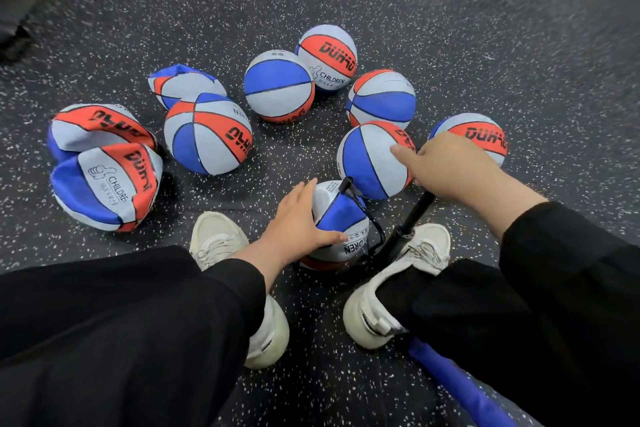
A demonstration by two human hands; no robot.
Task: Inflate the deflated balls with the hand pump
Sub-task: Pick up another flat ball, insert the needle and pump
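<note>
A partly collapsed red, white and blue ball (341,218) lies on the floor between my shoes. My left hand (299,215) rests on its left side, fingers spread over it. A black hose (375,225) runs from the ball's top to a black hand pump (410,222) that stands tilted by my right shoe. My right hand (446,159) grips the pump's handle at the top, the handle itself hidden under the hand. Three crumpled, deflated balls (107,187) lie at the left.
Several round, inflated balls (278,85) sit in an arc on the speckled black rubber floor (450,28). My white shoes (214,236) flank the pumped ball. A blue object (450,378) lies under my right leg. A dark mat edge (20,10) shows at far left.
</note>
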